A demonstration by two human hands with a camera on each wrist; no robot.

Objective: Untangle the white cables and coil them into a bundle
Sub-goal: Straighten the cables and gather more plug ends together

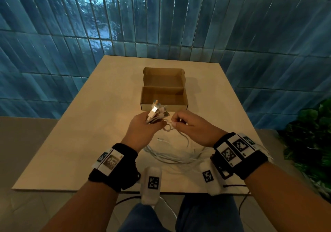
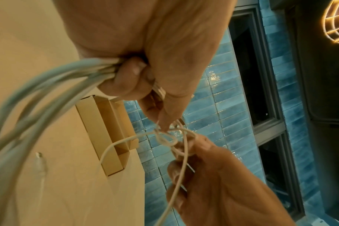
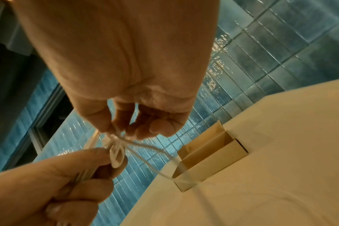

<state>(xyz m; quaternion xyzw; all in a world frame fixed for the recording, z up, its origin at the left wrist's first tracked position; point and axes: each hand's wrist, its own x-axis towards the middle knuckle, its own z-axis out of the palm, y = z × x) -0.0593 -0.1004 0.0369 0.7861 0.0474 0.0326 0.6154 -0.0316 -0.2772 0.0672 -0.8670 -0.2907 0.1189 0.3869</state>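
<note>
Head view: above the worktop [image 1: 75,124], the left hand [image 1: 143,129] clutches bunched white cables [image 1: 172,157], plugs upward; the rest trails down, partly hidden. Left wrist view: fingers clamp blurred strands. Right wrist view: the right hand [image 3: 137,97] apparently pinches a small knot [image 3: 116,146].

No legible text, brand, or number in any view. Only markings: black-and-white square fiducial codes on white tags on the left wristband [image 1: 111,160] and right wristband [image 1: 234,149], plus one each on two white pods, left pod [image 1: 153,182] and right pod [image 1: 208,175]. Small characters beside the right tags too blurred to read.
</note>
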